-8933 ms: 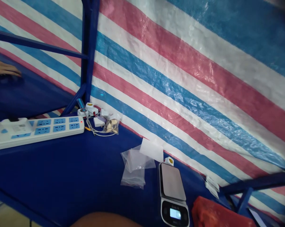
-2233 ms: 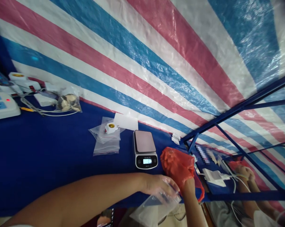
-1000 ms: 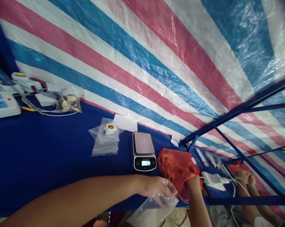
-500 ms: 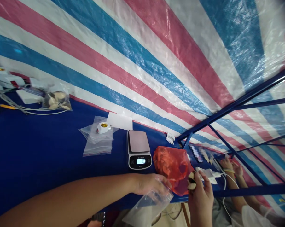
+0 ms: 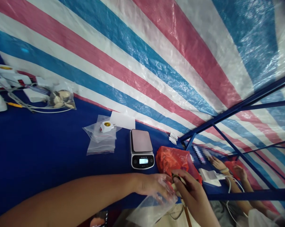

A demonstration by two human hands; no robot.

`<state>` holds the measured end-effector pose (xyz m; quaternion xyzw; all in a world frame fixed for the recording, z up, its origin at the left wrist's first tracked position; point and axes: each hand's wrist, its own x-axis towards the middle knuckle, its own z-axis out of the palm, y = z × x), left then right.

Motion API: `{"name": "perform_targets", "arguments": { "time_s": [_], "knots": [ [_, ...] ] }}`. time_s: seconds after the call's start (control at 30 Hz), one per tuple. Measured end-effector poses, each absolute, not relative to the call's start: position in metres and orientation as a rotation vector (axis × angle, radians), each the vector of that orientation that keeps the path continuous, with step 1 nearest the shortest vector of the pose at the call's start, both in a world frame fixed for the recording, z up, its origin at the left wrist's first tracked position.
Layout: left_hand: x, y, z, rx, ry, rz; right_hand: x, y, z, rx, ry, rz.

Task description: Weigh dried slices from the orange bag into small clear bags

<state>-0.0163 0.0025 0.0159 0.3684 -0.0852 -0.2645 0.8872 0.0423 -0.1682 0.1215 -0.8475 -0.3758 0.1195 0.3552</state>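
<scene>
My left hand is closed on a clear plastic bag, which hangs below the fingers past the table's front edge. At the bag's mouth is my right hand, its fingers pinching pale-and-dark pieces that look like dried mushrooms. My right fingers partly hide these pieces. Just behind both hands lies an orange-red plastic bag on the blue table. A kitchen scale with a lit display stands left of it, its pan bare.
Left of the scale, a white plug adapter rests on flat clear bags; a white paper lies behind. Farther left are cables and a filled bag. Blue metal bars and another person's hands are at right.
My right hand has moved left with the mushroom pieces, from beside the orange-red bag to the clear bag's mouth. My left hand keeps its hold. The view has shifted slightly.
</scene>
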Motion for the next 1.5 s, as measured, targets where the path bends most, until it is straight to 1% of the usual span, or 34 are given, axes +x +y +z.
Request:
{"name": "perform_targets", "arguments": {
  "time_s": [0.17, 0.33, 0.63, 0.83, 1.03, 1.23, 1.3, 1.43, 1.5],
  "knots": [
    [-0.021, 0.005, 0.023, 0.782, -0.242, -0.542, 0.032, -0.16, 0.138, -2.298, -1.114, 0.544],
    [-0.018, 0.003, 0.021, 0.783, -0.254, -0.554, 0.03, -0.157, 0.145, -2.353, -1.124, 0.62],
    [-0.022, 0.007, 0.028, 0.774, -0.219, -0.59, 0.024, -0.136, 0.148, -2.355, -1.132, 0.567],
    [-0.021, 0.004, 0.025, 0.792, -0.257, -0.549, 0.031, -0.125, 0.138, -2.399, -1.111, 0.472],
    [-0.018, 0.003, 0.02, 0.781, -0.208, -0.546, 0.039, -0.127, 0.123, -2.398, -1.045, 0.401],
    [-0.017, 0.009, 0.022, 0.672, -0.152, -0.547, 0.043, -0.142, 0.132, -2.322, -0.887, 0.336],
    [-0.019, 0.011, 0.022, 0.61, -0.142, -0.533, 0.039, -0.146, 0.136, -2.307, -0.939, 0.404],
    [-0.017, 0.014, 0.017, 0.524, -0.106, -0.545, 0.022, -0.15, 0.144, -2.368, -1.101, 0.657],
    [-0.015, 0.014, 0.013, 0.451, -0.133, -0.572, 0.013, -0.153, 0.152, -2.349, -1.125, 0.667]
  ]
}}
